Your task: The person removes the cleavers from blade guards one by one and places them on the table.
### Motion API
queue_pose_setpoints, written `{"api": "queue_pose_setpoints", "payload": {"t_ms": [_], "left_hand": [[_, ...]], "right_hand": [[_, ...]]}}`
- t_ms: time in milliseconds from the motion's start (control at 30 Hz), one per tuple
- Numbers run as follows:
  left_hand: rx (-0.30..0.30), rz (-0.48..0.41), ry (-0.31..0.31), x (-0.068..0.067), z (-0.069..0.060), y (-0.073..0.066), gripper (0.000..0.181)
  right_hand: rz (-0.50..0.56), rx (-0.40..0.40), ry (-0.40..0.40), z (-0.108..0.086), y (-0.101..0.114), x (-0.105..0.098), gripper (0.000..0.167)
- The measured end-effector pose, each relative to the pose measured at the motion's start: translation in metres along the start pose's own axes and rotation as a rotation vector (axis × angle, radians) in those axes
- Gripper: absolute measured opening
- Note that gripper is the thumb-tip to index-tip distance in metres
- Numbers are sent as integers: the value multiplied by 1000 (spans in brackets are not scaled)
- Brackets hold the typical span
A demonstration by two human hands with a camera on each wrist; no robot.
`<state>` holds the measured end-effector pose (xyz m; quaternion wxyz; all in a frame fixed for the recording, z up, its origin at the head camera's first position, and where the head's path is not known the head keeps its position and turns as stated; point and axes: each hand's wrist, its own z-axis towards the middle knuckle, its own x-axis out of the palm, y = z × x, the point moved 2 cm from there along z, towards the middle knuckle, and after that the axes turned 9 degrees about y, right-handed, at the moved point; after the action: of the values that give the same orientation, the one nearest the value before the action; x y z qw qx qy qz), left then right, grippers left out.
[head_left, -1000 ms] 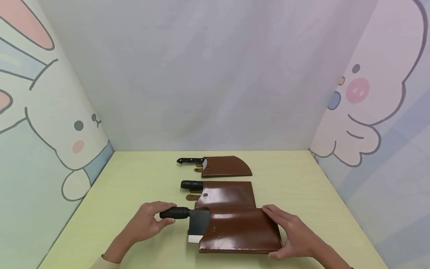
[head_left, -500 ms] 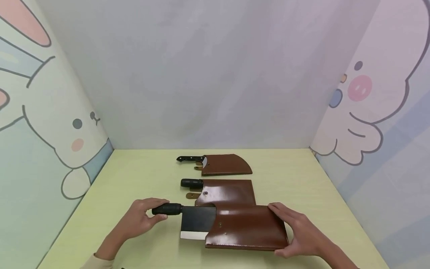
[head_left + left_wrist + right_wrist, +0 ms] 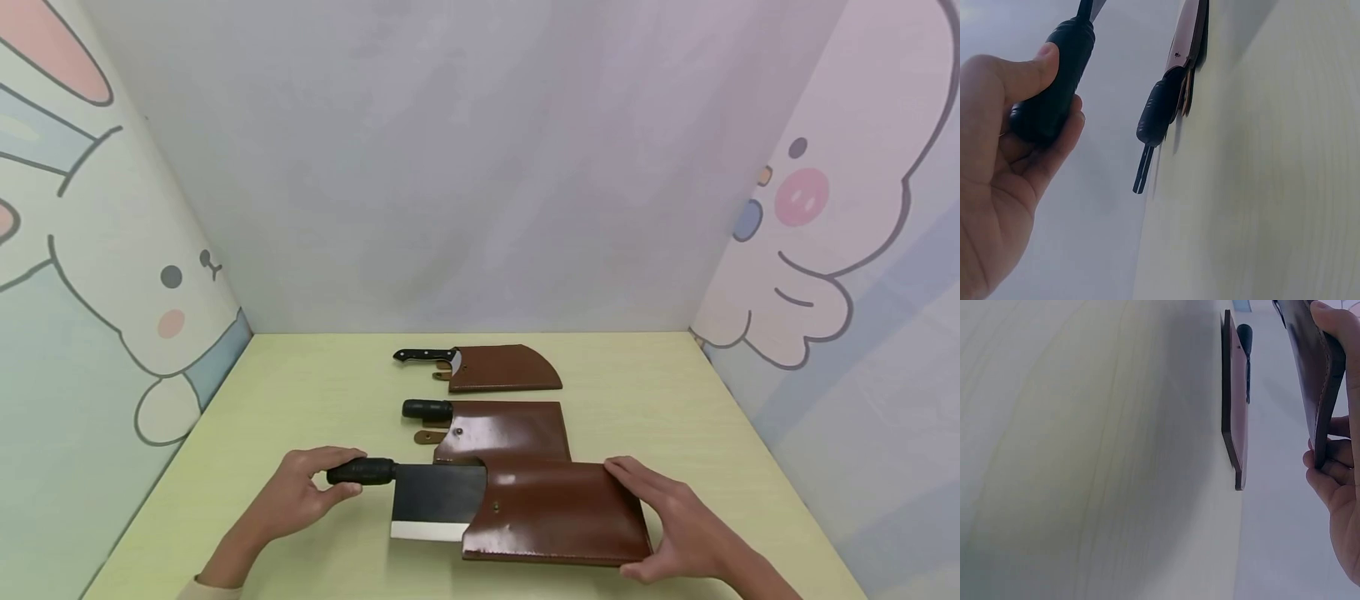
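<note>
My left hand [image 3: 294,500] pinches the black handle [image 3: 362,471] of a cleaver between thumb and fingers; the left wrist view shows the same grip on the handle [image 3: 1054,81]. Part of the dark blade [image 3: 438,493], with its bright lower edge, shows outside a glossy brown sheath [image 3: 558,512]; the rest is hidden inside. At the sheath's right end, my right hand [image 3: 686,529] holds its edge, thumb at the near corner and fingers at the far one. In the right wrist view, fingers [image 3: 1335,469] wrap the end of the sheath [image 3: 1313,375], which is raised off the table.
Behind the held sheath lies a second sheathed cleaver [image 3: 510,429] with a black handle and a strap at its left, partly overlapped in the head view. Farther back lies a sheathed knife with a curved end [image 3: 504,369]. Cartoon-printed walls flank the pale yellow table [image 3: 315,375].
My left hand has drawn the handle leftward, and more of the blade shows outside the sheath. My right hand and the sheath have shifted slightly right.
</note>
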<state>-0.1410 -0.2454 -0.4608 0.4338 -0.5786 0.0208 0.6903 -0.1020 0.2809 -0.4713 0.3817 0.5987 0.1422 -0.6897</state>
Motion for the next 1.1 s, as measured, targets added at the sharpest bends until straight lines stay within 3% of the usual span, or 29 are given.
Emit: {"api": "queue_pose_setpoints", "payload": {"t_ms": [233,533,900,1100], "left_hand": [[7,-19,-26,-4,-7,5,38],[-41,-48,-27,-11,-15,8,38],[-39,-91,-27,-19,-24,16,41],[-44,-68,-28,-24,-28,24,44]], "right_hand": [[3,-46,-55,-4,-2,-2,115],[14,-36,-81,-10,-1,-6,117],[38,33,-3,-18,-2,-11,115],[27,38,-18,-24,-5,-11,116]]}}
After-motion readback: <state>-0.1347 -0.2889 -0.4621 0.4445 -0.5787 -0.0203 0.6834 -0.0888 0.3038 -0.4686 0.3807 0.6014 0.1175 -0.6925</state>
